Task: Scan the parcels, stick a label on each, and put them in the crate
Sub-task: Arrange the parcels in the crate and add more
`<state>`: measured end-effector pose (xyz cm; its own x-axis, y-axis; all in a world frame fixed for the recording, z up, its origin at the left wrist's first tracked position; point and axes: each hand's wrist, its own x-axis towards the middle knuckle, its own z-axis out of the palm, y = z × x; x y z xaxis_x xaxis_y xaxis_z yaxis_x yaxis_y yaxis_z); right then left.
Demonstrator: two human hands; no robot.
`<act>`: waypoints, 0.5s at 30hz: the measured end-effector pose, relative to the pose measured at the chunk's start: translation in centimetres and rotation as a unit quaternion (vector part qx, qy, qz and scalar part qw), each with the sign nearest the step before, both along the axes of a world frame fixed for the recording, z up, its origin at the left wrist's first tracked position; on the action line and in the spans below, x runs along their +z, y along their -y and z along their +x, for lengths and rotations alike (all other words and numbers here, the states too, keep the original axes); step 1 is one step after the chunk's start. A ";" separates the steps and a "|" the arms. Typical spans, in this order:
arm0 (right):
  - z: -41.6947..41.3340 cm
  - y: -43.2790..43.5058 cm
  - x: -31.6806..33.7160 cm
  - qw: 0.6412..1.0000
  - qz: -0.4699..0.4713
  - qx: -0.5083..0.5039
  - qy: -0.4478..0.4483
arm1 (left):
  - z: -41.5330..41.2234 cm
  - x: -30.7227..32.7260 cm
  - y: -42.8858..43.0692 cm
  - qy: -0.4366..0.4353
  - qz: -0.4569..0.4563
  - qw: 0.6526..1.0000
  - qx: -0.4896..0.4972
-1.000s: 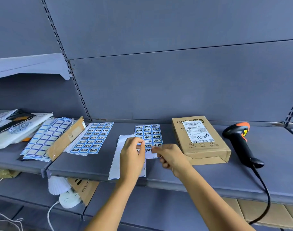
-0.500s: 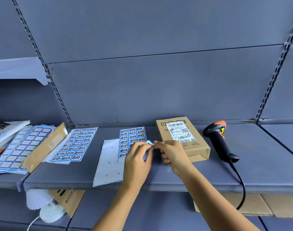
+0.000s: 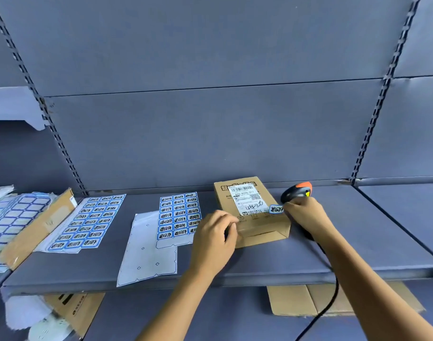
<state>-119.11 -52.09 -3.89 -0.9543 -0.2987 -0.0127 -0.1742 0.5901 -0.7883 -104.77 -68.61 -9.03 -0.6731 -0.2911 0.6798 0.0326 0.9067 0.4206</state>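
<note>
- The labelling step is judged to be in hand: a small blue label (image 3: 276, 209) is pinched in the fingers of the right hand (image 3: 306, 215), right of centre, and is held at the right edge of the parcel's top face, just beside its white shipping slip.
- Whether the label is touching the cardboard yet cannot be told.
- The parcel (image 3: 259, 227) lies flat on the shelf (image 3: 358, 230), at centre right of the frame.
- The left hand (image 3: 215, 238) is set against the parcel's near left corner with its fingers curled; whether the parcel is gripped or only steadied cannot be told.
- Next, the label would need to be laid flat on bare cardboard clear of the barcode and pressed down, with the parcel kept from sliding.
- The scanner (image 3: 297, 190) is partly hidden behind the right hand.
- A label sheet (image 3: 178, 215) lies just left of the parcel, overlapping an emptied backing sheet (image 3: 149, 252).
- No crate is in view, so its place must be found before the parcel is put away.
- The parcel's contents are not shown; flat cardboard (image 3: 308, 301) is seen under the shelf, lower right.
</note>
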 end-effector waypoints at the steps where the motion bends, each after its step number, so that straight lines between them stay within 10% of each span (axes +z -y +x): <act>1: -0.3 -0.3 -0.2 1.000 0.009 0.001 0.004 | -0.5 0.2 -0.4 0.007 -0.013 1.000 -0.009; 15: -0.2 -0.1 -1.5 1.000 -0.004 0.018 0.023 | -5.1 -0.1 -4.4 0.243 -0.218 0.945 -0.029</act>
<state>-119.26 -51.94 -5.34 -0.9410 -0.3340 -0.0539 -0.1589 0.5772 -0.8010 -109.91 -64.22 -9.08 -0.9426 -0.0089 0.3337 -0.0143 0.9998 -0.0137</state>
